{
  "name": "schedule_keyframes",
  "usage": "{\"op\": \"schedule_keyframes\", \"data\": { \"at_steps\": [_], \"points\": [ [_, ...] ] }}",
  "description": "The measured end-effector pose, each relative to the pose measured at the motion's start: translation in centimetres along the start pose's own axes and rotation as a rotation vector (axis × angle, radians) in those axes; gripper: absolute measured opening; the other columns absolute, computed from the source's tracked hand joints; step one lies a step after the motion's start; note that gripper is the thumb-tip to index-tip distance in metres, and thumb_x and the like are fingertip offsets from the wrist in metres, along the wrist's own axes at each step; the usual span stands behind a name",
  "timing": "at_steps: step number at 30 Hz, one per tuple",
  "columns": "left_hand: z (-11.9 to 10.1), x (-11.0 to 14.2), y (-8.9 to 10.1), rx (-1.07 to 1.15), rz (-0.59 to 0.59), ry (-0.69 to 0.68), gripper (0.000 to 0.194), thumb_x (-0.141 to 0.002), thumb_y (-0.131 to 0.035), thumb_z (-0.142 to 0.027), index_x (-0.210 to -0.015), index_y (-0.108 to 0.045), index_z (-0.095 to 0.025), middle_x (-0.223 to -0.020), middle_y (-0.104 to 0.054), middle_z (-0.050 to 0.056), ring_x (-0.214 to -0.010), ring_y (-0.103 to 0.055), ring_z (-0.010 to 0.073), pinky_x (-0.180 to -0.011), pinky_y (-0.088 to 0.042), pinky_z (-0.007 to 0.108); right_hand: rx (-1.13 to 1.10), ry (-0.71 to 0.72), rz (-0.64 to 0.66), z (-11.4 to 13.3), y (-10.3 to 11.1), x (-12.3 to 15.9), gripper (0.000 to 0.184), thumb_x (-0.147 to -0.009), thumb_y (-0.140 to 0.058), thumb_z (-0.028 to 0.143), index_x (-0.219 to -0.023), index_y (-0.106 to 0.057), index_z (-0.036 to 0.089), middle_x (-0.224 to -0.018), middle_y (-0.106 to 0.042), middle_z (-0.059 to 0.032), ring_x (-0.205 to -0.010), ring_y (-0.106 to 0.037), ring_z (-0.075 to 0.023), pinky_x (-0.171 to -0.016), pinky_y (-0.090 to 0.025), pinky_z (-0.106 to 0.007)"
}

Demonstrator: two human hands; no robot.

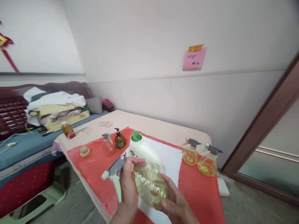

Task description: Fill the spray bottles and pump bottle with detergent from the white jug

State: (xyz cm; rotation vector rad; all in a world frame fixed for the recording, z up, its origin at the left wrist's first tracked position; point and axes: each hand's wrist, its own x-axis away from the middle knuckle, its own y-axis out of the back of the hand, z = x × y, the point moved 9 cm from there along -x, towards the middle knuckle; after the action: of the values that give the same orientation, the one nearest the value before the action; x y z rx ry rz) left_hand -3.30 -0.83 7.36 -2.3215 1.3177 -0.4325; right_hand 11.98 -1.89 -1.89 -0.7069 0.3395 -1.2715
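My left hand (129,183) grips the neck of a clear spray bottle (149,186), just below its grey and pale green trigger head (113,174). My right hand (175,203) cups the bottle's rounded base from below. The bottle lies tilted, trigger to the left, and holds pale yellow liquid. Right behind it a white jug (142,151) with an open green spout stands on the white cloth (171,158).
On the red cloth (93,165) stand a small clear spray bottle (108,144), a brown pump bottle (119,139) and a tan cap (85,151). Two filled yellow spray bottles (199,157) stand at the right. A bed with piled linen (56,105) is left; a door frame (263,124) right.
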Motion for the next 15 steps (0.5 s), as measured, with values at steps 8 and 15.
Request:
{"op": "schedule_keyframes", "data": {
  "at_steps": [8,15],
  "points": [
    [-0.6,0.3,-0.3,0.003,0.030,-0.038,0.031,-0.073,-0.063,-0.049,-0.068,-0.062,-0.019,-0.080,-0.070,0.007,-0.077,-0.067,0.0238,-0.074,-0.051,0.035,-0.040,-0.067,-0.030,-0.2,-0.3,-0.2,0.084,-0.046,-0.083,0.064,-0.115,-0.054,0.026,-0.104,-0.068,-0.0083,-0.084,-0.065,-0.0214,-0.060,-0.050,-0.028],
    [0.3,-0.3,0.2,-0.057,0.055,-0.029,0.033,-0.073,-0.063,-0.054,-0.071,-0.061,-0.021,-0.084,-0.070,0.009,-0.084,-0.067,0.0266,-0.077,-0.051,0.037,-0.019,-0.185,0.112,-1.5,-1.4,0.9,0.069,-0.075,-0.051,0.077,-0.111,-0.054,0.018,-0.076,-0.069,-0.0077,-0.050,-0.060,-0.0140,-0.046,-0.042,-0.024]
  ]
}}
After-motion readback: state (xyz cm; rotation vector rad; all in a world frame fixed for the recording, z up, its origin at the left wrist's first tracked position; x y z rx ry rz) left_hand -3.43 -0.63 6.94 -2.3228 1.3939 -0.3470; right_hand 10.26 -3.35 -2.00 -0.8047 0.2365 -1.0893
